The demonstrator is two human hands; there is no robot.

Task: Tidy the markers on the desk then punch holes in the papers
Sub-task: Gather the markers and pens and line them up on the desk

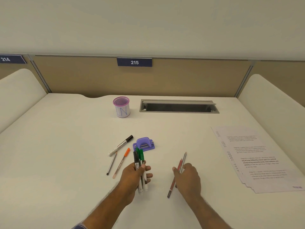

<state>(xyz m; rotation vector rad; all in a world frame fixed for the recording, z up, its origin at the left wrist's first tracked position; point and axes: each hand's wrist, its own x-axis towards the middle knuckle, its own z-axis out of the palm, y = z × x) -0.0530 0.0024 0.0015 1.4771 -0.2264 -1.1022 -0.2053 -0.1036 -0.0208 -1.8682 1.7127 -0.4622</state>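
Note:
My left hand [137, 175] is shut on a bundle of markers [139, 160], black- and green-capped, held upright above the desk. My right hand [188, 175] grips two pencils [181, 162], one red and one grey, their tips pointing away from me. On the desk to the left lie a black-capped marker [121, 145], an orange-capped pen [121, 162] and a grey pencil [112, 162]. A purple hole punch [144, 144] sits just beyond the held markers. A fanned stack of printed papers [257, 159] lies at the right. A pink mesh pen cup [121, 109] stands at the back.
A grey open cable tray [179, 106] is set into the desk at the back right. Tan partition panels with the label 215 [134, 62] close off the far side. Cream side dividers [18, 90] rise on the left and right.

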